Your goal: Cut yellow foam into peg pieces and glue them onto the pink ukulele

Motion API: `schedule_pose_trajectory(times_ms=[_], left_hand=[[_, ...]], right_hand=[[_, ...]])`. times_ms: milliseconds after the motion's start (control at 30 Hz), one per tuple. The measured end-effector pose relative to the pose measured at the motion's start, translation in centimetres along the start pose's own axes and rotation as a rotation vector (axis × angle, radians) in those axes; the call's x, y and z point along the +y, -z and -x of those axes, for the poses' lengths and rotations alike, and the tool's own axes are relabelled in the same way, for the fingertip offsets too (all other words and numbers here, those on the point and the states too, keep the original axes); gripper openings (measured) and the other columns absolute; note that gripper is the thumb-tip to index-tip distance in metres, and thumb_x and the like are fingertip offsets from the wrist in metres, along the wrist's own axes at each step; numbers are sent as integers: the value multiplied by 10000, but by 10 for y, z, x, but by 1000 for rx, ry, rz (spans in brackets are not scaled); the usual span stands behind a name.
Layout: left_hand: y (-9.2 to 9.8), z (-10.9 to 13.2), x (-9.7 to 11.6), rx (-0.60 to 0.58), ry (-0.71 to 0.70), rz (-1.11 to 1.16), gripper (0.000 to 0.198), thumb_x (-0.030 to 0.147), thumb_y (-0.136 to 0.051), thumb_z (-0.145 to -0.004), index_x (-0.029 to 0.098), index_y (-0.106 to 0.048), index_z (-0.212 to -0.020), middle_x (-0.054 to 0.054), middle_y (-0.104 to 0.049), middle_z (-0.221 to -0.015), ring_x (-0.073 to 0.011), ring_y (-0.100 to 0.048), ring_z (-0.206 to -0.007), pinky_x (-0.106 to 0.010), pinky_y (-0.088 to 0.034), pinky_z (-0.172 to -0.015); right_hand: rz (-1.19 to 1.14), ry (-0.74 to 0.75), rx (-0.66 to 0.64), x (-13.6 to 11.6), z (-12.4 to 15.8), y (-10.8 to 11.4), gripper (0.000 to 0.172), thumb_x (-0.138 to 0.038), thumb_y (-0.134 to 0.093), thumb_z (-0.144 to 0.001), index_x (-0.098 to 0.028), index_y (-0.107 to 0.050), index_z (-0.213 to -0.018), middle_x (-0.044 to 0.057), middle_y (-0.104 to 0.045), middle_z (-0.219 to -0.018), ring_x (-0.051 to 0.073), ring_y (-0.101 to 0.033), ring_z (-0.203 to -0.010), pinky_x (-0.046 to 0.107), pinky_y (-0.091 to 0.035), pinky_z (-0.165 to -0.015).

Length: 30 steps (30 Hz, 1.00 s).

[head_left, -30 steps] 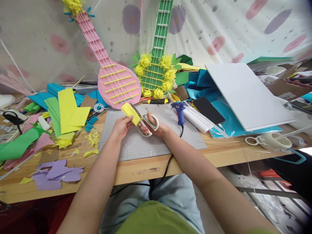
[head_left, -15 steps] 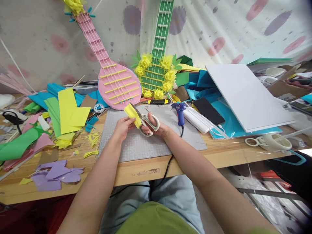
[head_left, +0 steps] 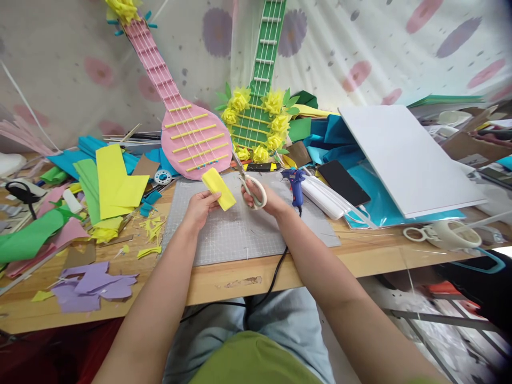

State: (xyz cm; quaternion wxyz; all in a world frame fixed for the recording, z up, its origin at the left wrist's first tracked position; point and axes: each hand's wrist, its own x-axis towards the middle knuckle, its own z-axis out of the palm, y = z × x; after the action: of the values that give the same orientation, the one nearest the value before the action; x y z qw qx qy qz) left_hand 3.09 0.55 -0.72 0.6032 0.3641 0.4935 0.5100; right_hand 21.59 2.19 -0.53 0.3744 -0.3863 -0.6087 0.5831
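Observation:
My left hand (head_left: pixel 203 209) pinches a small yellow rectangle of crepe paper (head_left: pixel 221 193) between thumb and fingers, above the grey cutting mat (head_left: pixel 224 242). Just to its right, my right hand (head_left: pixel 264 200) grips scissors (head_left: pixel 256 192) by their white handles. The scissor blades point up and away and stand apart from the paper. Behind both hands leans a pink paper instrument (head_left: pixel 196 141) with white strings and yellow bars. Beside it stands a green one (head_left: pixel 251 128) ringed with yellow paper flowers.
A blue glue gun (head_left: pixel 295 186) rests on the mat's right side, its black cable running over the table edge. Coloured paper scraps (head_left: pixel 94 285) cover the left of the table. A white board (head_left: pixel 408 154), a black phone-like slab (head_left: pixel 343 182) and a white cup (head_left: pixel 456 233) lie to the right.
The scissors have come away from the yellow crepe paper, moving right and up with my right hand. My left hand still holds the paper, which now shows its whole face.

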Motion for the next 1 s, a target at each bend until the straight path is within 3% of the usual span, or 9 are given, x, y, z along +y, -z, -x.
schedule_pose_trajectory(times_ms=[133,233,333,433,500,600,700,833,1000], left_hand=[[5,-1,4,106,-56,-70,160,175,-683,-579,91,-647,-709,-87,-679,-701,-197,-647,-655,-308,-514,-625],[4,0,5,135,-61,-125,140,167,-681,-562,92,-644,-675,-81,-674,-688,-189,-636,-618,-302,-506,-595],[4,0,4,105,-60,-143,161,193,-692,-547,96,-647,-668,-71,-667,-659,-176,-624,-587,-290,-498,-572],[4,-1,1,75,-58,-160,204,242,-722,-516,104,-644,-644,-58,-657,-626,-161,-604,-549,-275,-484,-546],[5,-1,0,40,-56,-180,235,269,-744,-491,108,-641,-627,-51,-648,-607,-150,-589,-527,-269,-473,-540],[4,0,-1,-51,-52,-211,261,285,-763,-470,111,-647,-625,-45,-641,-601,-143,-575,-516,-269,-460,-549],[2,2,-1,-130,-34,-230,260,280,-771,-463,110,-651,-620,-45,-636,-593,-151,-576,-529,-276,-453,-564],[0,4,-1,-147,0,-237,261,271,-778,-450,109,-641,-602,-46,-630,-581,-158,-579,-542,-283,-450,-576],[-4,4,-4,-160,0,-177,314,304,-761,-490,118,-658,-722,-54,-660,-686,-152,-595,-600,-272,-455,-606]], right_hand=[[833,-210,430,1,2,25,319,-471,-522,-752,-160,-531,-821,86,-562,-752,213,-547,-753,320,-386,-663],[1132,-255,458,5,2,34,266,-328,-493,-782,-109,-571,-912,176,-575,-961,279,-543,-931,370,-376,-778],[1199,-220,516,8,0,34,302,-255,-508,-762,-62,-566,-987,212,-538,-1062,285,-515,-1004,370,-369,-836],[1070,-102,604,7,-1,27,287,-188,-506,-742,-63,-557,-996,201,-525,-1088,270,-474,-1068,377,-347,-894],[786,41,577,7,-3,17,267,-218,-500,-758,-111,-544,-999,150,-548,-1062,223,-495,-1041,360,-369,-887],[168,47,277,8,-5,-4,350,-344,-567,-728,-165,-504,-1022,74,-596,-924,157,-573,-858,322,-450,-773],[-189,-40,94,10,-6,-22,471,-324,-679,-625,-174,-473,-1021,40,-606,-860,137,-590,-779,310,-472,-731],[-263,-61,104,11,-6,-29,479,-241,-723,-546,-181,-463,-944,-20,-603,-708,122,-590,-667,302,-474,-679],[-271,-4,276,11,-9,-31,440,-202,-714,-507,-190,-427,-841,-68,-569,-587,95,-561,-571,275,-463,-630]])
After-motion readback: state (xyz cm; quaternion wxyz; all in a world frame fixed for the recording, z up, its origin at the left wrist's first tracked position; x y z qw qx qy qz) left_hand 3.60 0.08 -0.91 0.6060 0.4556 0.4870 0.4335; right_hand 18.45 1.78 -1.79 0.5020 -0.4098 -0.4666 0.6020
